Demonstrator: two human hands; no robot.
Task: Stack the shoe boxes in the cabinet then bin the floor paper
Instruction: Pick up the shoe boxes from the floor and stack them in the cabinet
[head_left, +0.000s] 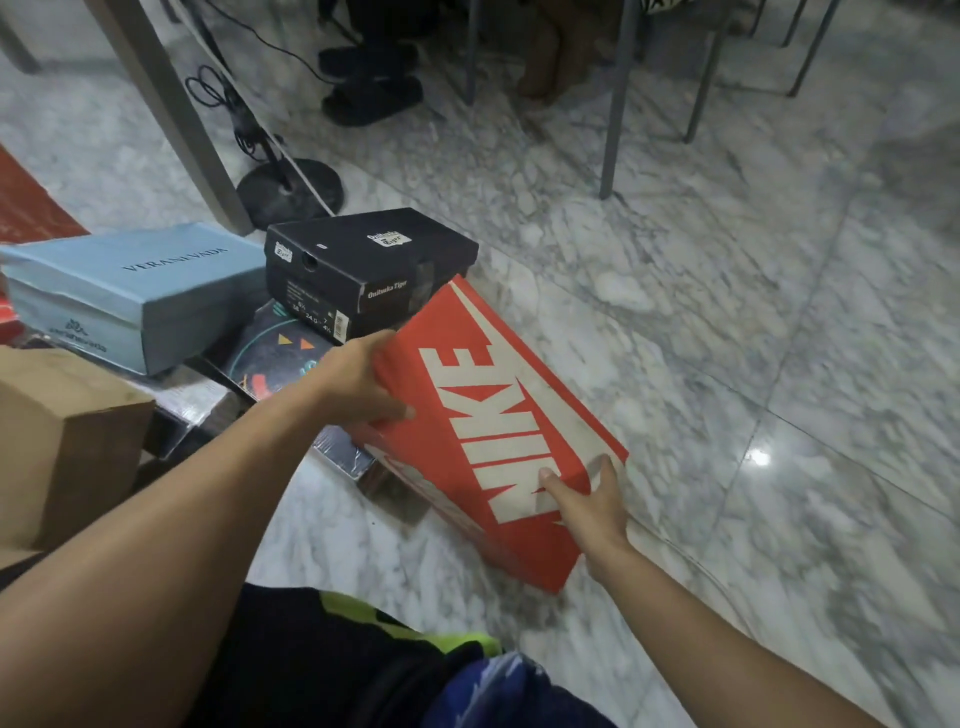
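Note:
A red shoe box with white lettering (498, 415) lies tilted on the marble floor, its far end under a black shoe box (363, 265). My left hand (358, 379) grips the red box's left edge. My right hand (587, 499) holds its near right corner, thumb on the lid. A light blue shoe box (135, 291) sits to the left on other boxes. A dark patterned box (275, 353) lies under the black one. No cabinet or floor paper is in view.
A brown cardboard box (62, 436) stands at the near left. A black round stand base (291, 192) with cables and a table leg (176, 114) are behind the pile. Black slippers (369, 93) and chair legs (618, 104) are farther back. Open marble floor (779, 364) stretches right.

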